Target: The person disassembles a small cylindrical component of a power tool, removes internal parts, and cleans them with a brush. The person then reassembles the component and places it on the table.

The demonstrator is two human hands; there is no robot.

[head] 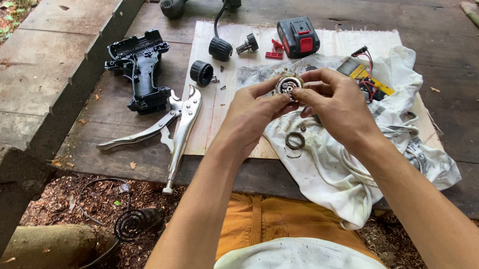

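A small round metal gear unit (pixel 289 85) sits pinched between both hands, raised above the middle of the worktop (pixel 441 143) over the white rag. It is a short silvery cylinder, its open face showing small gears packed in dark grease. The left hand (pixel 252 110) clamps its fingers on the unit's near and left rim; the right hand (pixel 336 102) has thumb and forefinger closed on the right rim, where a thin pin or shaft seems to stick out sideways, though that detail is too small to be sure of.

The step in hand looks like inspecting or fitting the gear unit's inner parts. Any next move calls for a steady two-handed grip and fine fingertip work, since the greasy metal will be slippery and the parts are tiny.

Directly below the hands, a loose metal ring (pixel 295 140) lies on the crumpled, grease-stained rag (pixel 352 173), which drapes over the worktop's near edge. Under the rag lies a pale thin board (pixel 218 124), carrying a black knurled collar (pixel 201 72), a drill chuck (pixel 220 48) and a few scattered screws. Toward the far edge stands a black and red battery pack (pixel 298 37). To the left, on the weathered grey planks, rest shiny steel locking pliers (pixel 167 129) and an empty black plastic drill shell (pixel 140 69).
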